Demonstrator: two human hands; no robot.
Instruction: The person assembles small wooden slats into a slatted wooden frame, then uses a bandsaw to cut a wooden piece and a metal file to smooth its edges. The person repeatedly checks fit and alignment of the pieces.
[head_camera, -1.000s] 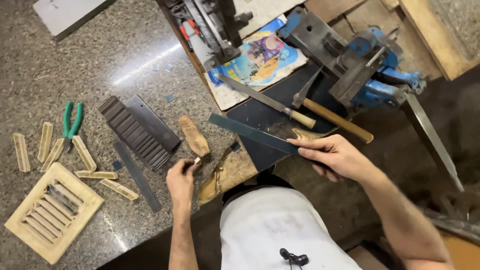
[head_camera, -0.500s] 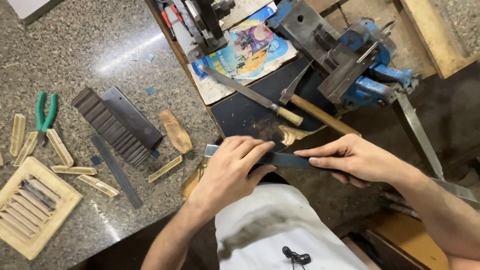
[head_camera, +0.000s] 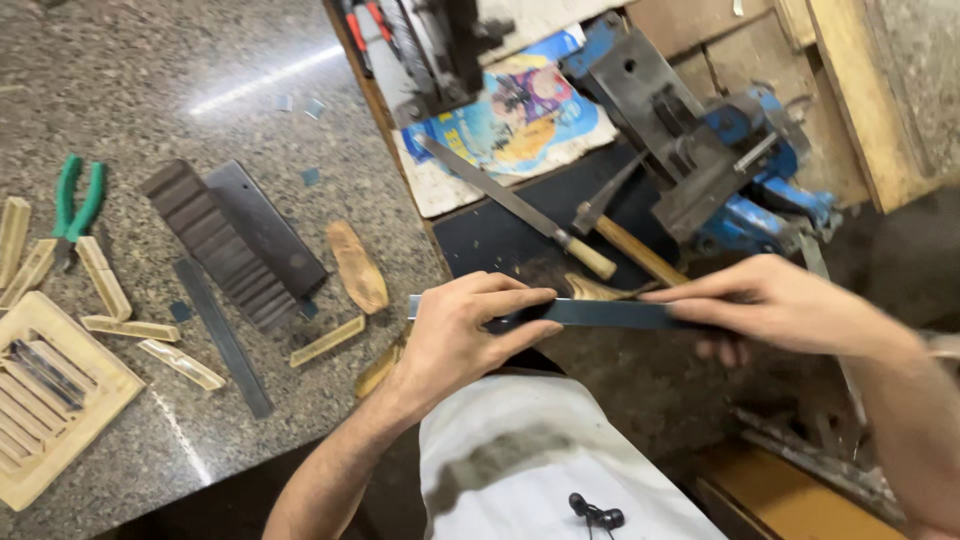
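Both hands grip one long flat metal file (head_camera: 600, 313), held level just above the person's lap at the edge of the granite worktop (head_camera: 150, 100). The left hand (head_camera: 462, 335) closes over the file's near end, fingers laid along the top and thumb below; the right hand (head_camera: 775, 305) pinches the far end, fingers stretched flat on top. Beneath the file a curved piece of wood (head_camera: 600, 290) shows, though whether the two touch cannot be told. On the dark bench mat lie one second file with a wooden handle (head_camera: 520, 208) and one hammer (head_camera: 625, 235), side by side and slanted. One blue bench vise (head_camera: 740, 170) sits beyond them. A colourful printed sheet (head_camera: 520, 120), mostly blue and yellow with a white border, lies under the tools at the top. On the granite are one pair of green-handled pliers (head_camera: 75, 205), one wooden louvred vent (head_camera: 45, 390), about seven loose wooden slats (head_camera: 130, 328), one oval wooden piece (head_camera: 358, 266), one stack of dark slats (head_camera: 215, 245) and one dark metal strip (head_camera: 222, 335).
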